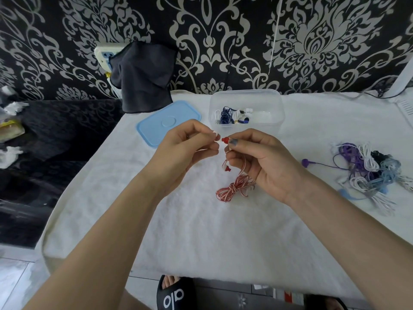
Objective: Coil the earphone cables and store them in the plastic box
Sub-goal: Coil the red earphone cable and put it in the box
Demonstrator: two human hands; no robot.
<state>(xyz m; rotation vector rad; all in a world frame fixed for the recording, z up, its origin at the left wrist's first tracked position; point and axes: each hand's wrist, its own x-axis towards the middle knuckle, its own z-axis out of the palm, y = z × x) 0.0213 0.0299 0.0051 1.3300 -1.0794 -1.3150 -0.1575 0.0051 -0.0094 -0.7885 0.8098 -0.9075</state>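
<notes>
A red-and-white earphone cable (234, 189) hangs from my two hands over the white towel, its lower part bundled in a knot resting on the towel. My right hand (263, 162) pinches a red earbud (225, 139) at its fingertips. My left hand (190, 146) pinches the cable just left of that earbud. A second red earbud (226, 167) dangles below. The clear plastic box (245, 108) stands behind my hands with a blue-and-white coiled earphone (228, 115) inside. A tangled pile of purple, white, black and blue earphones (366, 173) lies at the right.
The box's light blue lid (165, 124) lies flat to the left of the box. A dark cloth (143, 77) hangs over a wall socket at the back. The white towel (201, 231) covers the table; black sandals show at the bottom edge.
</notes>
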